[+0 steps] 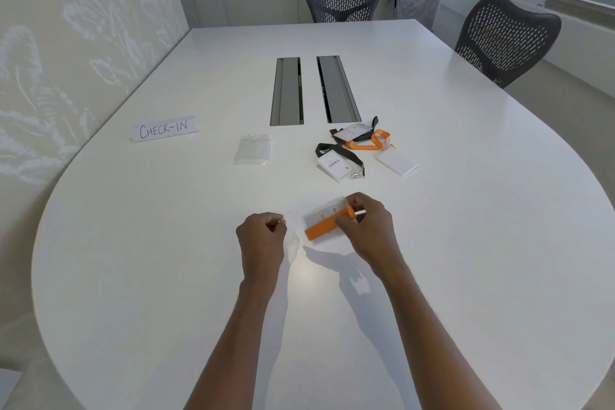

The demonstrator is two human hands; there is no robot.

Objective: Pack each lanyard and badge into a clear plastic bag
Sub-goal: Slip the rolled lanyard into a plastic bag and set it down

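While the left hand [263,235] pinches the clear bag [293,243] by its edge, the right hand [364,226] grips the folded orange lanyard [320,229] and badge [325,213]. Best open the mouth wide and slide them in flat.

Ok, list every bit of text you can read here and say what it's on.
"CHECK-IN": handwritten on the paper sign at the left.
The badge on the black lanyard: one printed word, too blurred to read.
The held badge and the far badge: marks too small to read.
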